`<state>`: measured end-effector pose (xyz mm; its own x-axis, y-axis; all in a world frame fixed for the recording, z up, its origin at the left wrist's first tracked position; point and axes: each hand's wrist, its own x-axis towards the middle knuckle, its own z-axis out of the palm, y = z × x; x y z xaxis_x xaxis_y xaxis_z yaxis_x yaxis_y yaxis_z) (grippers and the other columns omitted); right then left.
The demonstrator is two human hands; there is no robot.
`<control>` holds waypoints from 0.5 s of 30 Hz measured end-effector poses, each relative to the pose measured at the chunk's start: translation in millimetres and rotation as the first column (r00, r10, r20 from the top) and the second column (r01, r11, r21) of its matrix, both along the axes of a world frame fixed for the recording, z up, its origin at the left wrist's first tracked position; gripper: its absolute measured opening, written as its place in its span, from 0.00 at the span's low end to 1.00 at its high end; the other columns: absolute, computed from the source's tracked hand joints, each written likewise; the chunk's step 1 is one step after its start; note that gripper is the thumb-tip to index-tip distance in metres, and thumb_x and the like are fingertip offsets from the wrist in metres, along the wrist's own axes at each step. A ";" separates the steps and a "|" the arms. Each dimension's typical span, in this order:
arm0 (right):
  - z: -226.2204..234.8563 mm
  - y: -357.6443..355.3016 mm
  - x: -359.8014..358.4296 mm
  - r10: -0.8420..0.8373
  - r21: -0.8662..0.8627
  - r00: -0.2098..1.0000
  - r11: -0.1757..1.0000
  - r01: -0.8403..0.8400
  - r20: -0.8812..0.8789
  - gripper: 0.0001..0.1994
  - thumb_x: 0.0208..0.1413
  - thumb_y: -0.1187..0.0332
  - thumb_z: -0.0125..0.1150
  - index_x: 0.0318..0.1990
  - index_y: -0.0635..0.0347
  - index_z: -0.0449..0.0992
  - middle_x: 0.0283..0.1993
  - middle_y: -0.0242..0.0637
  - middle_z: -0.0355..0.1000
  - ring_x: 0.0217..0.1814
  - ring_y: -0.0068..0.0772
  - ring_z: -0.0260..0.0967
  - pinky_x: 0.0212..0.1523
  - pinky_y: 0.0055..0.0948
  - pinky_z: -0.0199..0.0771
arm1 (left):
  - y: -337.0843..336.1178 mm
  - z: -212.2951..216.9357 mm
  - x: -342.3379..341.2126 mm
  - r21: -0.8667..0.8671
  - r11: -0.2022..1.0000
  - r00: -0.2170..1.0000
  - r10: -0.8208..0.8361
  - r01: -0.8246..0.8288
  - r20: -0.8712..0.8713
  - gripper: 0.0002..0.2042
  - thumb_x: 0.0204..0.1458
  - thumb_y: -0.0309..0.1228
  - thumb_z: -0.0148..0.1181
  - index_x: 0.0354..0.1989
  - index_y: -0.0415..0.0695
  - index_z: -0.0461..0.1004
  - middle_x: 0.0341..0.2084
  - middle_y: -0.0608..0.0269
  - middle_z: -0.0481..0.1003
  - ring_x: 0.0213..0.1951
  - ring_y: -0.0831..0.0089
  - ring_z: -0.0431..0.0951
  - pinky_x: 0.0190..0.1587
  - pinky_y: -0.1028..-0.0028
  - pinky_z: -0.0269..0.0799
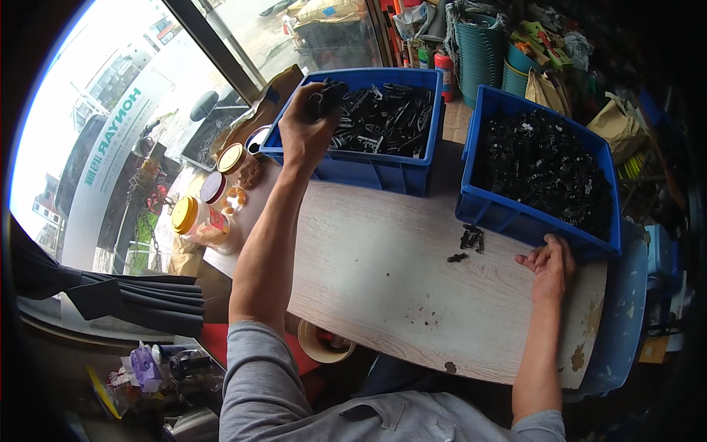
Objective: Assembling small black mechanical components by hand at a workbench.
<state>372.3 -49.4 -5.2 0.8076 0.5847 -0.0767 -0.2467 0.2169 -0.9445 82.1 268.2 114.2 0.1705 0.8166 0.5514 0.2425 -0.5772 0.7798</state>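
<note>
My left hand (303, 131) is raised at the left side of a blue plastic bin (372, 166). Its fingers are closed round a clump of black plastic parts (329, 97). Long, thin black pieces (387, 121) fill that bin. On the table by the front wall of a second blue bin (508, 217) rests my right hand (552, 269), loosely curled with fingers apart and nothing visible in it. Small black pieces (545, 162) are heaped in this second bin. A few loose black parts (471, 239) lie on the tabletop left of my right hand.
Lidded jars (210, 225) line the table's left edge by the window. The wood-grain table (383, 258) ends close to my body. A blue tub (622, 324) stands off its right edge. Stacked green baskets (477, 59) and a red fire extinguisher (443, 70) stand behind.
</note>
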 end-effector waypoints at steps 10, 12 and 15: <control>2.0 -0.4 0.1 -0.004 0.001 1.000 1.000 0.004 0.004 0.09 0.59 0.63 0.56 0.34 0.59 0.72 0.18 0.27 0.56 0.23 0.22 0.63 0.29 0.41 0.81 | -114.1 -88.5 -56.0 0.213 0.967 0.936 0.202 -0.143 -0.289 0.22 0.42 0.17 0.65 0.49 0.44 0.73 0.39 0.56 0.75 0.39 0.62 0.78 0.43 0.70 0.74; 1.6 1.1 -0.7 0.003 -0.013 1.000 1.000 -0.003 0.002 0.08 0.59 0.63 0.56 0.34 0.58 0.72 0.18 0.27 0.56 0.23 0.22 0.62 0.30 0.41 0.81 | -116.7 -105.5 -55.2 0.162 0.967 0.853 0.248 -0.195 -0.459 0.22 0.42 0.23 0.67 0.49 0.47 0.73 0.44 0.51 0.74 0.45 0.52 0.77 0.46 0.62 0.74; 0.0 1.9 -0.4 0.000 -0.021 1.000 1.000 0.000 -0.002 0.09 0.59 0.63 0.56 0.33 0.58 0.71 0.18 0.27 0.55 0.23 0.21 0.62 0.30 0.40 0.81 | -111.9 -118.6 -54.6 0.281 0.949 0.759 0.287 -0.142 -0.584 0.26 0.41 0.30 0.69 0.53 0.47 0.72 0.53 0.45 0.69 0.53 0.45 0.71 0.54 0.54 0.69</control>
<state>372.0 -47.5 -5.2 0.8073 0.5832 -0.0903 -0.2486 0.1972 -0.9483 27.5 156.4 -4.4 0.3636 0.7519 0.5499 0.7612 -0.5801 0.2899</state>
